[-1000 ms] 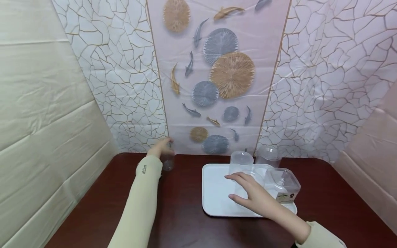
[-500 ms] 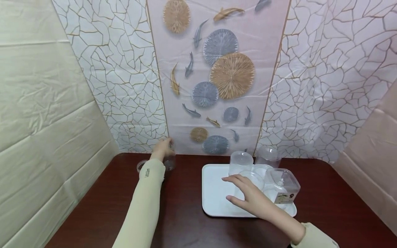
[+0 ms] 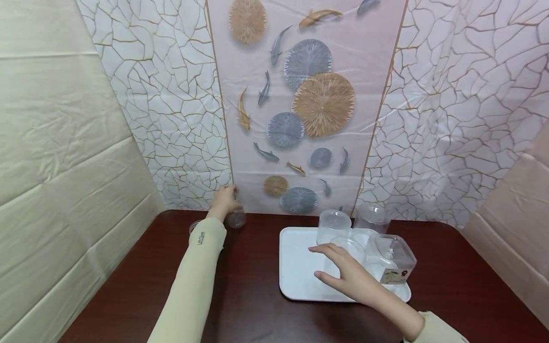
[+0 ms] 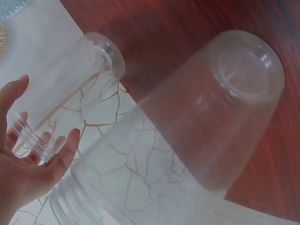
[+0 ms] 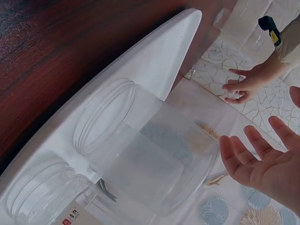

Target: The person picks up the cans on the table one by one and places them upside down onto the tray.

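At the back left of the table, my left hand (image 3: 224, 201) grips a clear plastic jar (image 4: 77, 86) near its ringed neck; the neck is up among the fingers and the base points down to the table. A larger clear jar (image 4: 211, 112) stands close beside it, mostly behind the sleeve in the head view. My right hand (image 3: 353, 274) has its fingers spread over a white tray (image 3: 296, 269). Nearest to those fingers is an upturned clear jar (image 5: 154, 140), its threaded mouth on the tray. Contact between them cannot be told.
More clear containers crowd the tray: a round jar (image 3: 333, 224), another at the back (image 3: 372, 216) and a squarish labelled one (image 3: 396, 259) at the right. A patterned cloth wall (image 3: 285, 157) closes off the table's back edge.
My left hand has shifted slightly back and to the right with the jar. The rim of the neighbouring jar has come into view left of the sleeve. The right hand has barely moved.
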The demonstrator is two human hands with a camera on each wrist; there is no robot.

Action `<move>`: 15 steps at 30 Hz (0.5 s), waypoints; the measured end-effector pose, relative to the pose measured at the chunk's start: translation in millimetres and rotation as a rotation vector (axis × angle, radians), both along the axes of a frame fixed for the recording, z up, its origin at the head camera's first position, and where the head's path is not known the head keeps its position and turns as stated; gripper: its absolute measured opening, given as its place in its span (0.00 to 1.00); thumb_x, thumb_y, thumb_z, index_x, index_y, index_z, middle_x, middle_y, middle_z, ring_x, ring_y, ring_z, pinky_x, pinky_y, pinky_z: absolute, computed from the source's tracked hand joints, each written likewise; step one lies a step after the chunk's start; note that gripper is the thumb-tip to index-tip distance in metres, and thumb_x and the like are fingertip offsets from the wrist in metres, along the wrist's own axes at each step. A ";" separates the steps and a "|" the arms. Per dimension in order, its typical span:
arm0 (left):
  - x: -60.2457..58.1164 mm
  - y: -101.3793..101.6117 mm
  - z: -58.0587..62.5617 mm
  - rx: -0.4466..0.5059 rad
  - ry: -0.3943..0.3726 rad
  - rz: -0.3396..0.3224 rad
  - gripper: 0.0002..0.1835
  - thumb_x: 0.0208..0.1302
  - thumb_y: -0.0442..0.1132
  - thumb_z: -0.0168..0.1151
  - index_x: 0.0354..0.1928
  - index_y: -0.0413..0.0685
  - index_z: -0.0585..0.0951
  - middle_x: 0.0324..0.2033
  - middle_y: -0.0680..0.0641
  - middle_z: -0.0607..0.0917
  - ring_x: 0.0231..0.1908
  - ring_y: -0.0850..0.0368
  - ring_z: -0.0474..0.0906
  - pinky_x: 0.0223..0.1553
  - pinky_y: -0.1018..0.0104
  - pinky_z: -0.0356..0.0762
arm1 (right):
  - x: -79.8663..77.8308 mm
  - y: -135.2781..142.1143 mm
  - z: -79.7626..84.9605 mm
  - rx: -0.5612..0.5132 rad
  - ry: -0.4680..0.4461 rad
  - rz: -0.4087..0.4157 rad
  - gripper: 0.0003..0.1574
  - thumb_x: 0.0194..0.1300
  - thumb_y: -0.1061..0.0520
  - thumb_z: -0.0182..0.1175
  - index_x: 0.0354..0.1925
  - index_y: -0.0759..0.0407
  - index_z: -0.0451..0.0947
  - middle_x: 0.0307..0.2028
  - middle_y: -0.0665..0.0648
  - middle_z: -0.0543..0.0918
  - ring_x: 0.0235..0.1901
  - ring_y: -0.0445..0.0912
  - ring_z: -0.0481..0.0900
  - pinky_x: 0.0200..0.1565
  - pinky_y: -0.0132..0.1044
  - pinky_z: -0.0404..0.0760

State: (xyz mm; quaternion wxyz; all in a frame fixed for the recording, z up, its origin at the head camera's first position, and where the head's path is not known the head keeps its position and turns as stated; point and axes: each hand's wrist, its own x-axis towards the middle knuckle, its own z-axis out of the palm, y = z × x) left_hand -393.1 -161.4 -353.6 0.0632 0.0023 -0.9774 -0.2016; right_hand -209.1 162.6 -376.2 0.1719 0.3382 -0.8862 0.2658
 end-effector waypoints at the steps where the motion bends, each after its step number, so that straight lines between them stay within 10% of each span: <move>1: -0.4 -0.3 0.5 -0.012 0.002 -0.007 0.30 0.51 0.44 0.70 0.57 0.47 0.72 0.52 0.37 0.73 0.52 0.40 0.72 0.49 0.47 0.75 | 0.5 0.8 0.0 -0.003 -0.003 -0.001 0.27 0.58 0.55 0.65 0.56 0.54 0.73 0.52 0.50 0.79 0.53 0.49 0.75 0.51 0.49 0.76; 15: 6.1 -15.7 18.1 -0.004 0.027 -0.132 0.30 0.51 0.45 0.71 0.56 0.44 0.72 0.53 0.35 0.74 0.50 0.41 0.73 0.49 0.49 0.75 | -4.3 1.6 4.6 -0.003 0.014 0.005 0.27 0.58 0.55 0.65 0.56 0.55 0.74 0.52 0.51 0.79 0.53 0.49 0.75 0.51 0.49 0.76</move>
